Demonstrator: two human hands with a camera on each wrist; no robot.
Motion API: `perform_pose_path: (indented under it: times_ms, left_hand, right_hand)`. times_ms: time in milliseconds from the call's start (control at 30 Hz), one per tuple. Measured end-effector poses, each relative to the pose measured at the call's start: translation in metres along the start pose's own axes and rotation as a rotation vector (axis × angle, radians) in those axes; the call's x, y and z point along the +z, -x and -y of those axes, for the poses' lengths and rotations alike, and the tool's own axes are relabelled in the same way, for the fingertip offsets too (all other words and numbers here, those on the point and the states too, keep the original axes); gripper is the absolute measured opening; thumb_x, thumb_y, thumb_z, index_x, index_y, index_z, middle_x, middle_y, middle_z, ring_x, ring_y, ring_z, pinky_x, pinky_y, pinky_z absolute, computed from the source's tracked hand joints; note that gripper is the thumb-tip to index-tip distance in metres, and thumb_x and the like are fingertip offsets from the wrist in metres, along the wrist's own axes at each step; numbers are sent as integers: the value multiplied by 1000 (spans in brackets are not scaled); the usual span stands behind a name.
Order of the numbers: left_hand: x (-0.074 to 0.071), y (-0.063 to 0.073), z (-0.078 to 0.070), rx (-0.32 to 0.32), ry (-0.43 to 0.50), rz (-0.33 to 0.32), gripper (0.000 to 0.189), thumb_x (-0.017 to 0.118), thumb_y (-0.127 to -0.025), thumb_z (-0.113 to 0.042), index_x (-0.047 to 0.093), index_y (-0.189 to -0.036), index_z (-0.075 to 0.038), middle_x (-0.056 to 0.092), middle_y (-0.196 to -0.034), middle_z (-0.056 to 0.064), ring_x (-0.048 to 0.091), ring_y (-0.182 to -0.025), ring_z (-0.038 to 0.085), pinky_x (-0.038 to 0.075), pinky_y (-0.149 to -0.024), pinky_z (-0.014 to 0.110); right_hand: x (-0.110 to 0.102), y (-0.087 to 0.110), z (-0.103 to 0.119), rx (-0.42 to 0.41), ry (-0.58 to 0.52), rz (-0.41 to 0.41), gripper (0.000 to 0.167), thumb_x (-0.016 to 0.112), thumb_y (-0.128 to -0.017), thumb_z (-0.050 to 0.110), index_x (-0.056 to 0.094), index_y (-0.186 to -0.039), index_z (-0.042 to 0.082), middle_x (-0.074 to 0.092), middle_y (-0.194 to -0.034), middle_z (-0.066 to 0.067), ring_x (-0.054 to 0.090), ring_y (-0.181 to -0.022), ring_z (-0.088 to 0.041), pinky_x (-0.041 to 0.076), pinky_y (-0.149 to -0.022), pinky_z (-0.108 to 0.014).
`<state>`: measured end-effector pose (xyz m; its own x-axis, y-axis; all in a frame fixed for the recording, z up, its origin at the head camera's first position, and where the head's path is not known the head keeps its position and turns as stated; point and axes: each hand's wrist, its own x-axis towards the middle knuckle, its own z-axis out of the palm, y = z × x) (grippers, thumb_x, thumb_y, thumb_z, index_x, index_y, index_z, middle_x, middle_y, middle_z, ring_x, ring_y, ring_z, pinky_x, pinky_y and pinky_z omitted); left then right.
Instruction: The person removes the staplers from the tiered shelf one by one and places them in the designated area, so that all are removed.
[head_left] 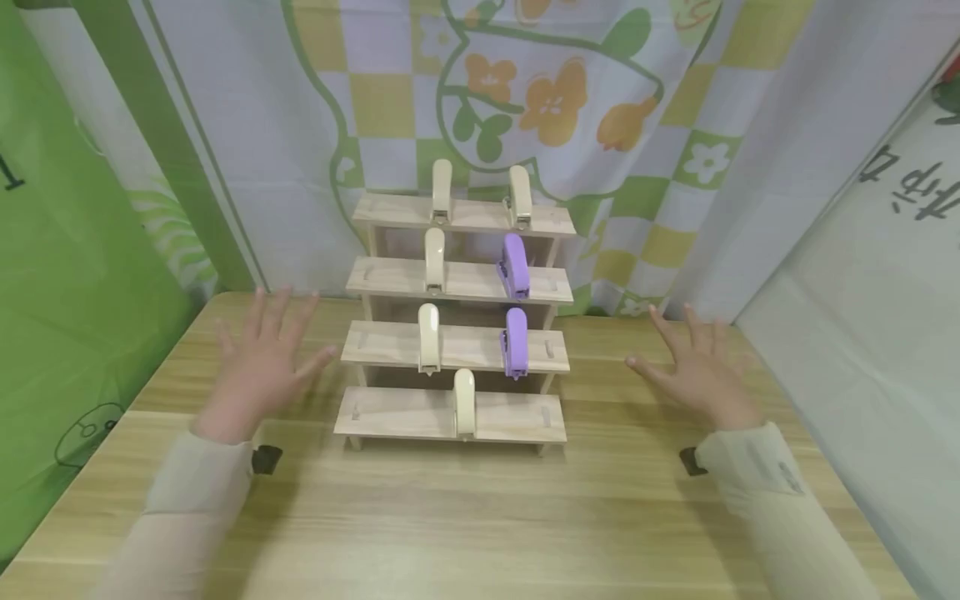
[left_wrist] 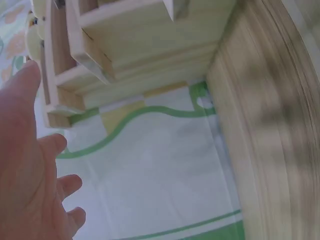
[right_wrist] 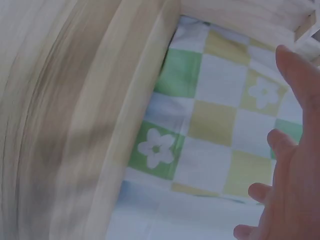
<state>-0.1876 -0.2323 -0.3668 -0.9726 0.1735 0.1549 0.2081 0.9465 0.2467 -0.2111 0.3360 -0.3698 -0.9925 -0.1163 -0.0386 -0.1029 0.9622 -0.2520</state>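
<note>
A four-tier wooden rack (head_left: 397, 414) stands in the middle of the table and holds several staplers upright. Two cream staplers, one of them the left stapler (head_left: 442, 192), are on the top tier. The second tier has a cream stapler (head_left: 434, 261) and a purple stapler (head_left: 514, 267); the third has another cream stapler (head_left: 428, 337) and purple stapler (head_left: 515, 342). On the lowest tier stands a single cream stapler (head_left: 464, 403). To the rack's left my left hand (head_left: 262, 367) is spread, holding nothing. My right hand (head_left: 697, 371) is likewise spread, right of the rack, touching no stapler.
The wood-grain table (head_left: 450, 525) reaches to a patterned curtain (head_left: 382, 104) behind the rack. A green cloth (head_left: 67, 250) hangs at the left, with a thin dark cord (head_left: 63, 450) against it. A white sheet with dark writing (head_left: 870, 275) borders the right side.
</note>
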Motion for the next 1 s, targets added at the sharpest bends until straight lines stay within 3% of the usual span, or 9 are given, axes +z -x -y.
perform_pose_path:
  times_ms: [267,467,600,767,1000]
  left_hand:
    - [6,8,-21,83,-26,-78,81,41,-104,-58,9,-164,-14,3,-169,21,-8,-154,42,-9,-113,77]
    - [16,11,-35,147,-40,-117,80,49,-104,-50,13,-163,-9,8,-168,20,4,-154,43,0,-118,73]
    - [22,13,-41,155,-29,-107,78,49,-105,-48,14,-163,-9,9,-168,20,5,-154,43,3,-117,74]
    - [31,16,-46,155,-9,-83,73,45,-106,-49,19,-163,-11,10,-169,18,6,-154,43,4,-118,73]
    - [40,17,-46,170,-6,-74,74,46,-105,-48,22,-161,-7,13,-168,19,11,-153,44,5,-120,71]
  right_hand:
    - [-4,9,19,-47,-18,-115,84,44,-99,68,7,-164,29,-13,-168,-21,-12,-147,-58,2,-97,-92]
    - [-3,8,36,-117,-40,-251,78,50,-101,57,26,-162,14,11,-164,-31,13,-145,-60,12,-109,-83]
    - [0,6,49,-163,-127,-342,69,55,-102,47,39,-154,4,26,-158,-33,26,-141,-58,25,-108,-80]
    - [3,2,63,-205,-282,-462,55,59,-102,33,52,-141,-6,45,-144,-32,38,-134,-52,31,-111,-72]
    - [-1,-8,80,-269,-456,-648,38,63,-101,21,62,-127,-8,63,-125,-24,56,-117,-38,52,-101,-53]
